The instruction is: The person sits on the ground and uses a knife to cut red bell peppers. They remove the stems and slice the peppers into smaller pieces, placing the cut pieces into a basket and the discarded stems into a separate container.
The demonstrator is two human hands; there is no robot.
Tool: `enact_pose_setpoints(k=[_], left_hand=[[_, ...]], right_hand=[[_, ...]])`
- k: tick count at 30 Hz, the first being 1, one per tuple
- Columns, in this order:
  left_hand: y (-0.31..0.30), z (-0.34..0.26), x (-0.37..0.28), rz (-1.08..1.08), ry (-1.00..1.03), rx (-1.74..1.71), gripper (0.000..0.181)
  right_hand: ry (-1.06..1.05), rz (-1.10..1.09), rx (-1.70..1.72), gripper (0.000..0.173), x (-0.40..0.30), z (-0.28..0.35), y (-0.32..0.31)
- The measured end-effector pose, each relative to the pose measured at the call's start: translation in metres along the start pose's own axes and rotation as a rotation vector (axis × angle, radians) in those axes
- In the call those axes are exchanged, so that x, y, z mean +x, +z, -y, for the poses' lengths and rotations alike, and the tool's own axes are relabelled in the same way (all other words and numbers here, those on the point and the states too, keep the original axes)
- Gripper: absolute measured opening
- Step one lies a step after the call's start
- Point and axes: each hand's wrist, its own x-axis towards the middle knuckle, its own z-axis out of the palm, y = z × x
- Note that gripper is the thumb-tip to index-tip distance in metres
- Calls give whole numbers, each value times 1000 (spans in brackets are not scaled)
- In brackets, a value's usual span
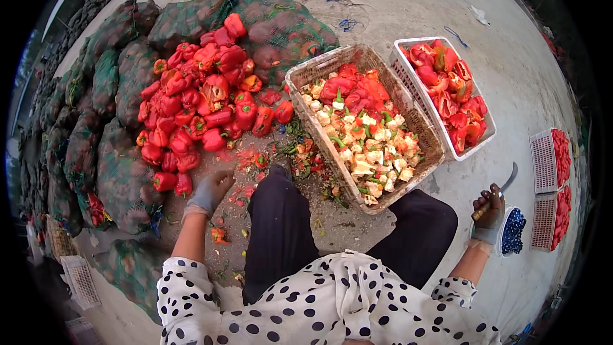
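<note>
My gloved left hand hovers low beside the near edge of a heap of red bell peppers, its fingers slightly bent with nothing visible in them. Off to the right, my gloved right hand grips the wooden handle of a curved knife, its blade pointing up and away. Between my knees stands a dirty plastic crate holding cut-out pepper cores with green stems and some red pepper pieces. Behind it to the right, a white crate is filled with halved red peppers.
Green mesh sacks full of peppers crowd the left side and back. A white bucket with blue dotted cloth sits by my right hand. Two pale crates of red peppers stand far right. Pepper scraps litter the concrete.
</note>
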Motion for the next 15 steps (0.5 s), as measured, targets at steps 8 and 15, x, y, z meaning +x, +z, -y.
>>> enact_pose_setpoints(k=[8, 15], left_hand=[[271, 145, -45, 604, -309, 112, 44], [324, 82, 62, 473, -363, -23, 46]], right_hand=[[49, 240, 92, 27, 40, -41, 117], [395, 507, -57, 25, 70, -146, 228]])
